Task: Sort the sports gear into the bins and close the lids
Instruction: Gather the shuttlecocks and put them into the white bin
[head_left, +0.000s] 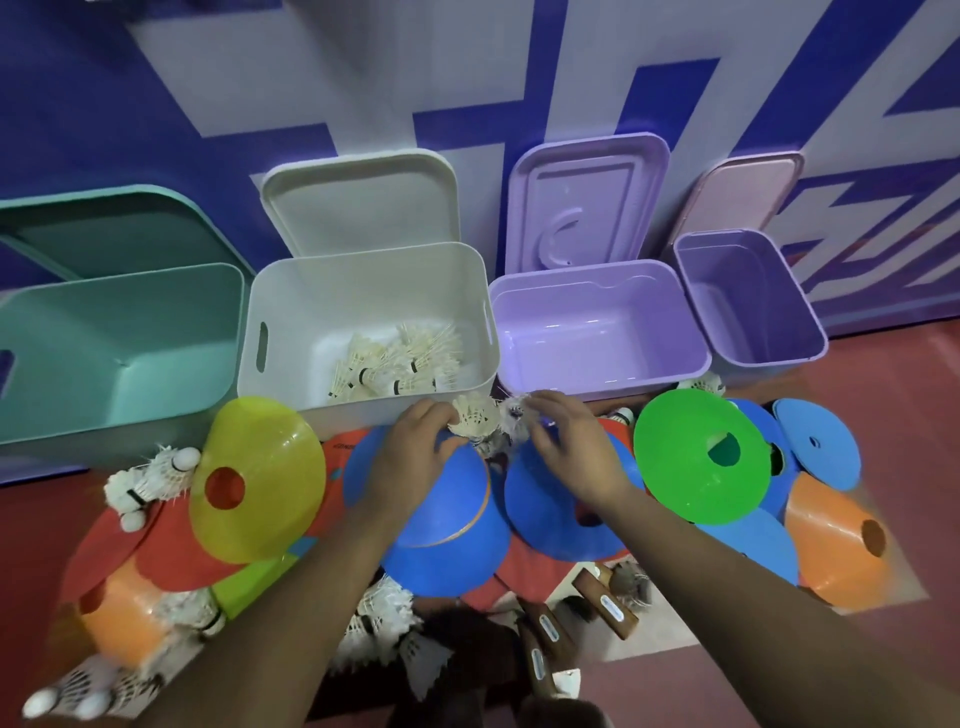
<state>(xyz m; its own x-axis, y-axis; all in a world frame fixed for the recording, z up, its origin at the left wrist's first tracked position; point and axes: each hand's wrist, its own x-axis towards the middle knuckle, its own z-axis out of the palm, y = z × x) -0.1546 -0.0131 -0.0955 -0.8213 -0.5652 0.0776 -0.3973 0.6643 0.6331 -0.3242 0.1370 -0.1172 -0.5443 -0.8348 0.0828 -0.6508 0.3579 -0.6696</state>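
Your left hand (410, 457) is gripping a shuttlecock (470, 418) just before the white bin (363, 291), which is holding more. Your right hand (563, 447) is touching a blurred second shuttlecock (511, 415); I cannot tell whether it is gripping. Blue cones (447, 561) are lying beneath. The labels (612, 609) on the wooden pieces are unreadable.

Left hand (415, 449), right hand (563, 441) around shuttlecocks (474, 415)
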